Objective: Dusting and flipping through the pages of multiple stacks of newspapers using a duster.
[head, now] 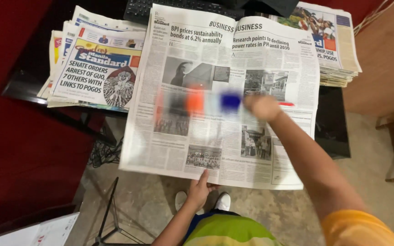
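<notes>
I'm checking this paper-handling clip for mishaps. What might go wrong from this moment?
The open newspaper hangs past the table edge, pinned only by the left hand at its lower edge, so it might slide or tear. The right hand sweeps a blurred object across the page; that could crease the sheet or smear it. The stack on the left overhangs too.
</notes>
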